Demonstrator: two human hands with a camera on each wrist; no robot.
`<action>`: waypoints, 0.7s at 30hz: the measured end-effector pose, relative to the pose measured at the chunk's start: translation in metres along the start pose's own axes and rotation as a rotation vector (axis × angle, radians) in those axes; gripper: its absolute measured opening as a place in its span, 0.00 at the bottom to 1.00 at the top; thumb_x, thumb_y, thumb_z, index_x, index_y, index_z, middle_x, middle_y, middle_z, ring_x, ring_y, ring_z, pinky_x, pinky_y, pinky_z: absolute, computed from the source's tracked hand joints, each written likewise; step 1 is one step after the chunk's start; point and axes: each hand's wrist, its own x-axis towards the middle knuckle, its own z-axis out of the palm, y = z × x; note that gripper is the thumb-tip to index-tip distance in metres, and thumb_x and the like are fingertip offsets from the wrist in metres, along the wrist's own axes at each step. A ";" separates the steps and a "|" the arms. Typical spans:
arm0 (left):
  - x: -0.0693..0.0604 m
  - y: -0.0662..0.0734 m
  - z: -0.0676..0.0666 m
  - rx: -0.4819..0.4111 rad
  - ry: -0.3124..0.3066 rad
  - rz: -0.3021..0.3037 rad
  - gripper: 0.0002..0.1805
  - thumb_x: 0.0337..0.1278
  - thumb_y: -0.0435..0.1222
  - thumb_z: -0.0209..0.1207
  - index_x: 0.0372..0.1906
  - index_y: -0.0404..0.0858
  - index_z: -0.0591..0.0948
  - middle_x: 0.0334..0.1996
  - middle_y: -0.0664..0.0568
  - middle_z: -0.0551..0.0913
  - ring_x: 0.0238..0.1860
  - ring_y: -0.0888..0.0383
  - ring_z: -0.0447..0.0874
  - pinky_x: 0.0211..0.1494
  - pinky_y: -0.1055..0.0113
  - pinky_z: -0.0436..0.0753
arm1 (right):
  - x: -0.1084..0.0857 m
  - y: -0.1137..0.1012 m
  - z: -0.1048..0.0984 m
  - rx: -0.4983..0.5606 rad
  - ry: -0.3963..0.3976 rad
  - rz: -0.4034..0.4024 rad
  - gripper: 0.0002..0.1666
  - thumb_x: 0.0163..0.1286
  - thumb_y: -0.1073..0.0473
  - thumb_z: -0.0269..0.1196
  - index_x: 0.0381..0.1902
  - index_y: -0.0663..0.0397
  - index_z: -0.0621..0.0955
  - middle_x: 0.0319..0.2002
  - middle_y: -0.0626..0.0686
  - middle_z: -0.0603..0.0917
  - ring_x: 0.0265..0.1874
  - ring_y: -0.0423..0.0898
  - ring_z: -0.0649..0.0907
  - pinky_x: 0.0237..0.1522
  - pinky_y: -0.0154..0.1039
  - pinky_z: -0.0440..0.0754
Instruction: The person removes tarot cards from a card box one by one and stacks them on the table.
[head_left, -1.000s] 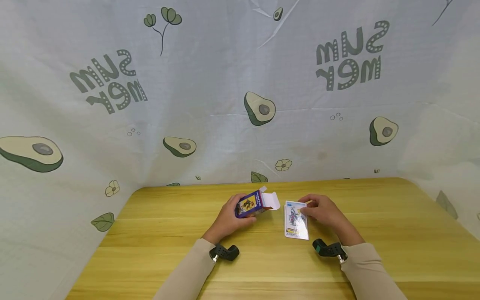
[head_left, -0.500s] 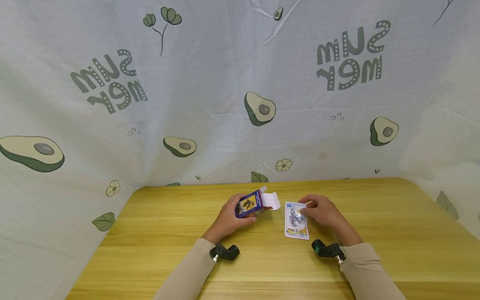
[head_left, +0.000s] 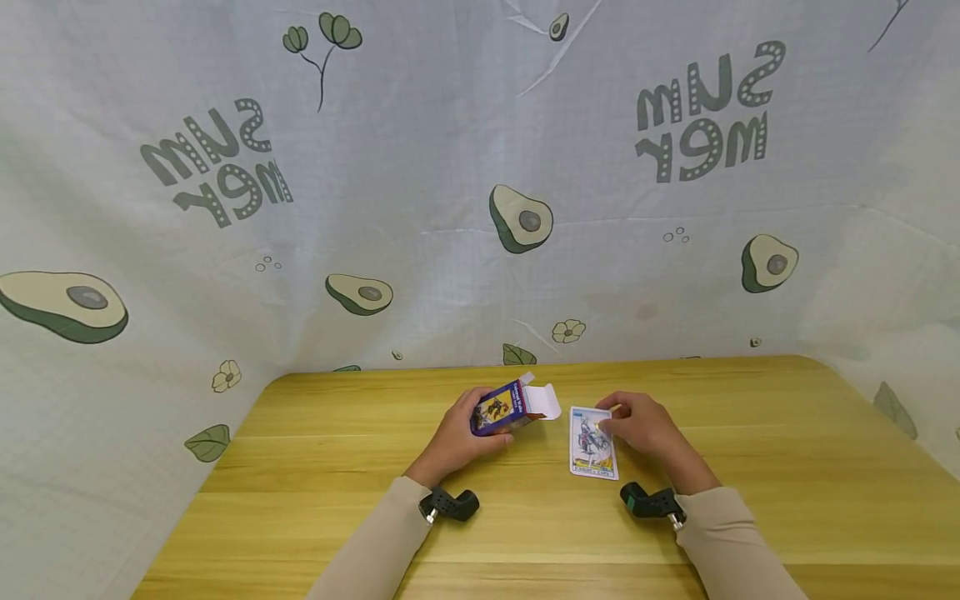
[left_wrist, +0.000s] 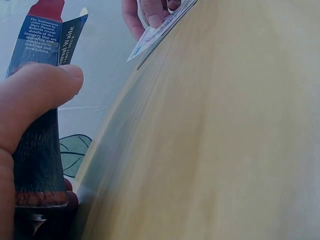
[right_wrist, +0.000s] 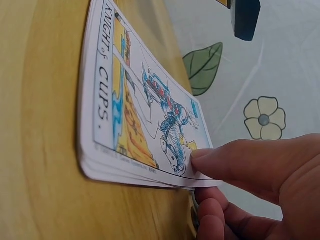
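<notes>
My left hand (head_left: 459,433) grips a dark blue tarot deck box (head_left: 497,410) just above the table, its thumb along one printed side in the left wrist view. The box's end flap (head_left: 543,402) hangs open towards the right. A short way right of the box, my right hand (head_left: 641,425) pinches the right edge of a thin stack of tarot cards (head_left: 588,454), thumb on top and fingers curled beneath. "Knight of Cups" faces up on the top card (right_wrist: 150,105). In the right wrist view the stack's edges fan slightly. The box's inside is hidden.
A wooden table (head_left: 525,533) lies under both hands. Behind it hangs a pale cloth (head_left: 420,167) printed with avocados and leaves. Black wrist cameras (head_left: 450,504) sit on both wrists.
The right hand and the cards' far edge have come very slightly nearer, and the top card's glare has faded as its tilt altered. The left hand and box stay where they were.
</notes>
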 end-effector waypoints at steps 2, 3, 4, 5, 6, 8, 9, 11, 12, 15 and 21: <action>0.000 0.000 0.000 -0.001 0.000 -0.003 0.39 0.46 0.49 0.71 0.64 0.47 0.69 0.53 0.54 0.74 0.49 0.57 0.72 0.52 0.62 0.74 | 0.000 0.000 0.000 -0.003 -0.001 0.004 0.16 0.63 0.62 0.64 0.49 0.60 0.81 0.35 0.56 0.77 0.34 0.51 0.73 0.32 0.40 0.70; 0.000 0.000 0.000 -0.003 0.001 -0.002 0.39 0.46 0.49 0.71 0.64 0.47 0.69 0.53 0.54 0.74 0.49 0.57 0.72 0.52 0.61 0.74 | 0.000 -0.001 0.000 -0.004 -0.002 0.005 0.16 0.63 0.62 0.64 0.49 0.60 0.81 0.35 0.56 0.77 0.34 0.51 0.73 0.32 0.40 0.70; 0.000 0.001 0.000 -0.002 0.001 -0.005 0.39 0.46 0.49 0.71 0.64 0.47 0.69 0.53 0.54 0.74 0.49 0.57 0.72 0.52 0.61 0.74 | 0.000 -0.001 0.000 -0.004 -0.003 0.008 0.16 0.63 0.62 0.64 0.49 0.60 0.81 0.35 0.56 0.77 0.34 0.51 0.73 0.32 0.40 0.70; 0.000 0.001 0.000 -0.002 0.002 -0.005 0.38 0.46 0.49 0.71 0.64 0.47 0.69 0.53 0.54 0.74 0.49 0.57 0.72 0.52 0.61 0.74 | 0.000 -0.001 0.000 -0.006 -0.002 0.009 0.16 0.63 0.62 0.64 0.48 0.60 0.81 0.35 0.56 0.77 0.33 0.51 0.73 0.32 0.40 0.70; 0.001 0.001 0.000 -0.002 0.002 -0.007 0.39 0.46 0.49 0.71 0.64 0.47 0.69 0.53 0.54 0.74 0.49 0.57 0.72 0.52 0.62 0.74 | 0.000 -0.002 -0.001 -0.006 -0.002 0.011 0.16 0.63 0.62 0.64 0.48 0.60 0.81 0.35 0.56 0.77 0.33 0.51 0.73 0.32 0.40 0.70; 0.001 0.001 0.000 0.000 0.001 -0.010 0.39 0.46 0.49 0.71 0.64 0.47 0.69 0.53 0.54 0.74 0.49 0.57 0.72 0.52 0.62 0.74 | 0.000 -0.002 0.000 -0.006 -0.001 0.012 0.16 0.63 0.62 0.64 0.48 0.61 0.81 0.34 0.56 0.76 0.33 0.51 0.73 0.31 0.40 0.69; 0.001 0.001 0.000 0.000 0.001 -0.009 0.39 0.46 0.49 0.71 0.64 0.47 0.69 0.52 0.54 0.74 0.48 0.57 0.72 0.52 0.61 0.74 | 0.000 -0.003 0.000 -0.005 0.000 0.012 0.16 0.63 0.62 0.64 0.48 0.61 0.81 0.34 0.56 0.76 0.33 0.51 0.73 0.31 0.40 0.69; 0.001 0.001 0.000 0.002 -0.002 -0.013 0.39 0.46 0.49 0.71 0.64 0.47 0.69 0.52 0.54 0.73 0.48 0.57 0.72 0.52 0.62 0.74 | -0.001 -0.003 0.000 -0.006 0.002 0.010 0.15 0.63 0.63 0.64 0.48 0.61 0.81 0.34 0.56 0.76 0.32 0.51 0.73 0.31 0.40 0.69; 0.001 0.001 0.000 0.004 -0.003 -0.016 0.39 0.46 0.49 0.71 0.64 0.48 0.69 0.52 0.55 0.73 0.49 0.58 0.72 0.52 0.62 0.74 | -0.001 -0.003 0.000 -0.008 0.004 0.009 0.15 0.63 0.63 0.64 0.48 0.61 0.81 0.33 0.56 0.76 0.32 0.51 0.73 0.31 0.40 0.69; 0.001 0.001 0.000 0.002 -0.002 -0.015 0.39 0.46 0.49 0.71 0.64 0.48 0.69 0.52 0.55 0.73 0.49 0.57 0.72 0.52 0.62 0.74 | 0.000 -0.002 0.001 -0.018 0.011 0.004 0.15 0.62 0.63 0.64 0.48 0.61 0.81 0.34 0.56 0.77 0.33 0.51 0.73 0.31 0.40 0.70; 0.001 0.001 0.000 -0.007 0.004 -0.008 0.38 0.46 0.49 0.72 0.64 0.47 0.69 0.52 0.54 0.74 0.48 0.57 0.72 0.52 0.62 0.74 | 0.001 -0.002 0.003 -0.028 0.019 0.001 0.16 0.62 0.63 0.65 0.48 0.60 0.82 0.34 0.56 0.77 0.33 0.51 0.73 0.31 0.40 0.70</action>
